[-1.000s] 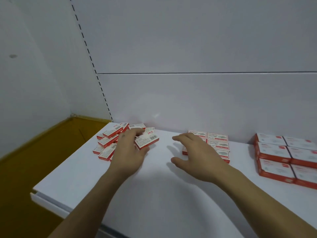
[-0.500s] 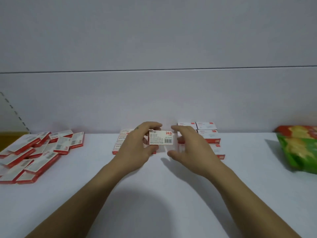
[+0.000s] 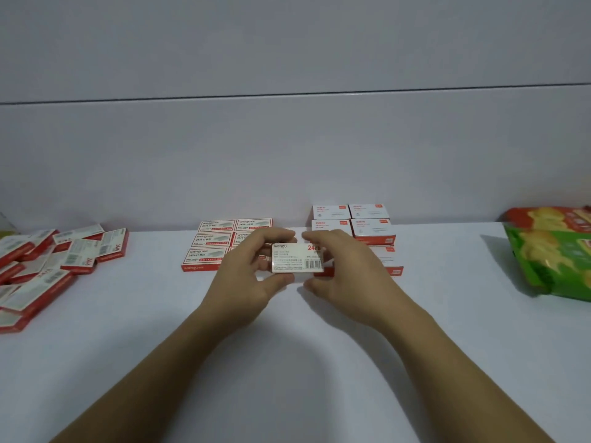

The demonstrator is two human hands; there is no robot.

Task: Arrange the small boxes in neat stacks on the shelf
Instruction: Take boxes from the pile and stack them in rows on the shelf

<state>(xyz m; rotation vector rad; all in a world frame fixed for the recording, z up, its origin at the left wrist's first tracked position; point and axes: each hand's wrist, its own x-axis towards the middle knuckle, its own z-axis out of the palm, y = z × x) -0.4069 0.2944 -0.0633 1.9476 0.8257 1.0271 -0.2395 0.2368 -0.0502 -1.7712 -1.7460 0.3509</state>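
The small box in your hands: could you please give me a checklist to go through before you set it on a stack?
1. Grip: the left hand and right hand pinch the held box by its ends: ok.
2. Facing: its barcode side faces the camera, while the low stack shows printed fronts up: not ok, it likely needs turning.
3. Landing spot: the low stack's near right part is hidden behind the left hand: cannot tell.
4. Neighbours: the tall stacks stand squared to the right of the low stack: ok.
5. Backlog: the loose pile at far left lies jumbled: not ok.
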